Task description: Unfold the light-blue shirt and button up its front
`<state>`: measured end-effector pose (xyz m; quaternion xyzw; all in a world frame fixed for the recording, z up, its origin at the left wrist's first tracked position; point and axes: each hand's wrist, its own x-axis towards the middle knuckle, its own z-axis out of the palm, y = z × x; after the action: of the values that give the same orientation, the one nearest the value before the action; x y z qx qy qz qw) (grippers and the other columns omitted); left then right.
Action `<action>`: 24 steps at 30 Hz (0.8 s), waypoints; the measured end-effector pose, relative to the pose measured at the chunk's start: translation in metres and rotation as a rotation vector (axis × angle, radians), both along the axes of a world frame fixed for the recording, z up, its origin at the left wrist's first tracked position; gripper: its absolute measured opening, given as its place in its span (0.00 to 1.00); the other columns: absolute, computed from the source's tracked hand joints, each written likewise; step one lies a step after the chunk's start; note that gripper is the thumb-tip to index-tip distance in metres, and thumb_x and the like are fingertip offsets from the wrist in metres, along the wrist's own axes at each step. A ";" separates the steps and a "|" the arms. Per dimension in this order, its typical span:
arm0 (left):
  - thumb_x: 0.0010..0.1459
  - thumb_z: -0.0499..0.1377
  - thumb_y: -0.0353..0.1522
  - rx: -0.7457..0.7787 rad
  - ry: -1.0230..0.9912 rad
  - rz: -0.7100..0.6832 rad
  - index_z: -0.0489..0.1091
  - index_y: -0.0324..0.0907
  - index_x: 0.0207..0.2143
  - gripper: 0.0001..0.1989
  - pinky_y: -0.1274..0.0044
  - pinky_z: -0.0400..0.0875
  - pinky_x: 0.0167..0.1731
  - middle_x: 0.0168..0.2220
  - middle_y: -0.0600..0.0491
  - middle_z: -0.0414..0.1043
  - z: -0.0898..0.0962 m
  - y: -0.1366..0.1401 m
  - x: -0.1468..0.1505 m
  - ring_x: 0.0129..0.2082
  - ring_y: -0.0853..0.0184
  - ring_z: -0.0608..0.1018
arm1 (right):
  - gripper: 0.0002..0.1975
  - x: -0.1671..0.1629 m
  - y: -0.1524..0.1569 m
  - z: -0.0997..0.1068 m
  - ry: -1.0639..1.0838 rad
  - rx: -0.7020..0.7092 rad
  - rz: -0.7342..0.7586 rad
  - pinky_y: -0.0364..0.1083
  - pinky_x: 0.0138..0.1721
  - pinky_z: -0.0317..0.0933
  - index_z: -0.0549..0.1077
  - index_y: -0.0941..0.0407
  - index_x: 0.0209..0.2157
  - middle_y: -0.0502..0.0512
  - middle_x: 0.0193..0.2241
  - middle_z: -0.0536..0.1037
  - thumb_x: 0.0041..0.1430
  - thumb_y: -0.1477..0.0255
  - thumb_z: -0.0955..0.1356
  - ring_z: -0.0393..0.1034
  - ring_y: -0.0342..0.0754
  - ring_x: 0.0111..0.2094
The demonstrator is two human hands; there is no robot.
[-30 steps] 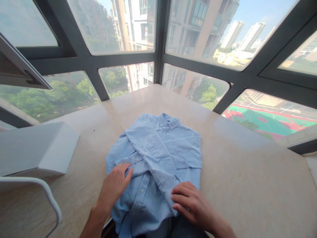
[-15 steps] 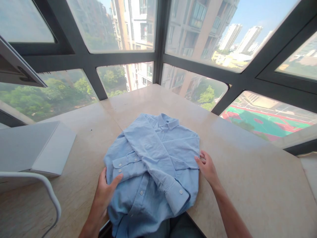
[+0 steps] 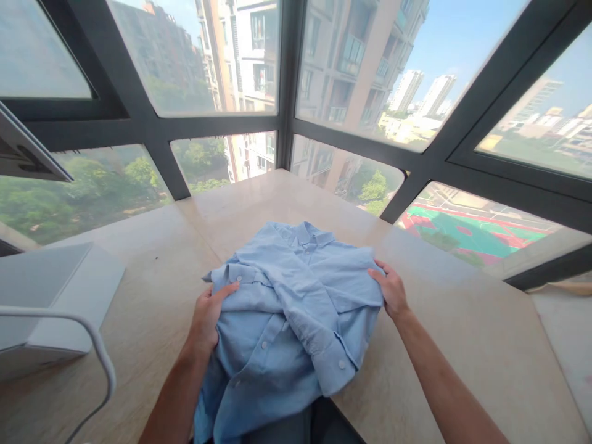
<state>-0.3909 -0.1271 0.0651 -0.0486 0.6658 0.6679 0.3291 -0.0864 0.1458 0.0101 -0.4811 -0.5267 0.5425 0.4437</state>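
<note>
A light blue button-up shirt (image 3: 296, 308) lies front side up, its collar pointing at the window corner and both sleeves crossed over the chest. My left hand (image 3: 207, 314) grips its left side, thumb on top near a buttoned cuff and the other fingers hidden under the cloth. On the opposite edge, my right hand (image 3: 389, 287) pinches the fabric by the folded sleeve, thumb above. Between my hands the cloth is a little bunched and raised at the sides. The shirt's lower end hangs over the table edge toward my lap.
The pale stone-like tabletop (image 3: 462, 333) runs up to dark-framed windows (image 3: 287, 86). At the left stand a white box (image 3: 78, 296) and a curved white tube (image 3: 99, 351). A flat panel (image 3: 28, 148) juts in at upper left.
Both hands have closed on the shirt's sides and lifted them slightly. My left hand has moved up along the edge, and the left cuff is now rumpled. The view has tilted up somewhat.
</note>
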 end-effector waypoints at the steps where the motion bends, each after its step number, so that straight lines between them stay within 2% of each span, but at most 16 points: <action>1: 0.36 0.70 0.30 0.036 0.043 -0.012 0.75 0.36 0.41 0.24 0.75 0.73 0.31 0.33 0.50 0.78 0.006 0.013 -0.008 0.30 0.64 0.78 | 0.31 0.005 0.005 0.005 0.025 0.047 -0.090 0.44 0.35 0.69 0.75 0.59 0.46 0.55 0.37 0.80 0.38 0.61 0.77 0.74 0.49 0.37; 3: 0.38 0.68 0.33 0.057 0.176 -0.069 0.75 0.37 0.41 0.24 0.77 0.72 0.32 0.34 0.51 0.77 0.014 0.040 -0.024 0.32 0.65 0.77 | 0.31 0.019 0.014 0.008 0.062 0.116 -0.255 0.43 0.33 0.68 0.76 0.59 0.43 0.54 0.35 0.79 0.37 0.59 0.76 0.73 0.47 0.34; 5: 0.44 0.65 0.35 -0.039 0.351 -0.184 0.74 0.36 0.46 0.25 0.77 0.71 0.36 0.39 0.49 0.77 0.016 0.060 -0.040 0.37 0.63 0.77 | 0.31 0.035 0.019 0.002 0.040 0.146 -0.344 0.43 0.32 0.67 0.75 0.60 0.42 0.54 0.34 0.78 0.37 0.57 0.75 0.72 0.46 0.32; 7: 0.50 0.62 0.35 -0.261 0.555 -0.288 0.69 0.34 0.55 0.29 0.75 0.70 0.42 0.45 0.44 0.75 0.012 0.073 -0.053 0.43 0.60 0.77 | 0.30 0.052 0.019 -0.013 -0.065 0.123 -0.340 0.43 0.31 0.67 0.74 0.60 0.42 0.56 0.35 0.78 0.38 0.56 0.74 0.72 0.47 0.33; 9: 0.54 0.60 0.36 -0.475 0.700 -0.409 0.62 0.32 0.62 0.34 0.72 0.69 0.47 0.47 0.41 0.74 0.002 0.077 -0.062 0.47 0.57 0.77 | 0.29 0.069 0.014 -0.032 -0.217 0.029 -0.280 0.44 0.29 0.66 0.74 0.60 0.40 0.58 0.35 0.78 0.36 0.58 0.73 0.72 0.49 0.33; 11: 0.56 0.59 0.38 -0.598 0.781 -0.516 0.59 0.31 0.64 0.36 0.70 0.67 0.51 0.49 0.39 0.73 -0.010 0.076 -0.067 0.51 0.54 0.75 | 0.27 0.083 0.007 -0.050 -0.341 -0.067 -0.233 0.44 0.26 0.65 0.72 0.59 0.39 0.59 0.34 0.78 0.35 0.60 0.71 0.72 0.50 0.31; 13: 0.57 0.59 0.40 -0.646 0.815 -0.537 0.59 0.30 0.63 0.36 0.69 0.65 0.54 0.54 0.35 0.69 -0.020 0.072 -0.069 0.56 0.52 0.72 | 0.26 0.092 0.001 -0.063 -0.413 -0.082 -0.239 0.46 0.27 0.66 0.71 0.59 0.40 0.61 0.34 0.77 0.35 0.61 0.70 0.72 0.52 0.31; 15: 0.57 0.59 0.41 -0.642 0.731 -0.517 0.60 0.29 0.62 0.35 0.70 0.68 0.51 0.58 0.33 0.66 -0.028 0.069 -0.070 0.58 0.51 0.71 | 0.26 0.097 -0.002 -0.070 -0.453 -0.019 -0.260 0.50 0.34 0.69 0.71 0.59 0.40 0.63 0.37 0.77 0.37 0.61 0.69 0.73 0.54 0.34; 17: 0.55 0.61 0.42 -0.578 0.530 -0.517 0.59 0.32 0.62 0.36 0.73 0.71 0.41 0.55 0.36 0.69 -0.033 0.065 -0.068 0.51 0.54 0.76 | 0.26 0.097 -0.005 -0.073 -0.504 0.079 -0.258 0.53 0.42 0.69 0.71 0.60 0.41 0.66 0.42 0.76 0.39 0.61 0.68 0.73 0.55 0.37; 20: 0.48 0.66 0.46 -0.473 0.287 -0.581 0.62 0.38 0.58 0.38 0.79 0.66 0.25 0.40 0.46 0.76 -0.038 0.061 -0.062 0.32 0.63 0.79 | 0.24 0.089 -0.013 -0.074 -0.590 0.298 -0.267 0.58 0.49 0.66 0.72 0.61 0.43 0.69 0.45 0.73 0.45 0.62 0.66 0.71 0.57 0.42; 24: 0.39 0.72 0.45 -0.264 0.114 -0.700 0.70 0.38 0.39 0.28 0.81 0.61 0.18 0.24 0.54 0.71 -0.045 0.059 -0.057 0.21 0.69 0.73 | 0.21 0.067 -0.043 -0.064 -0.661 0.608 -0.285 0.61 0.54 0.61 0.72 0.62 0.46 0.72 0.49 0.70 0.53 0.66 0.63 0.62 0.62 0.55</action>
<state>-0.4476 -0.0679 0.0197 0.1771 0.7395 0.4252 0.4908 -0.0190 0.1027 -0.0538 -0.5436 -0.7036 0.1150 0.4429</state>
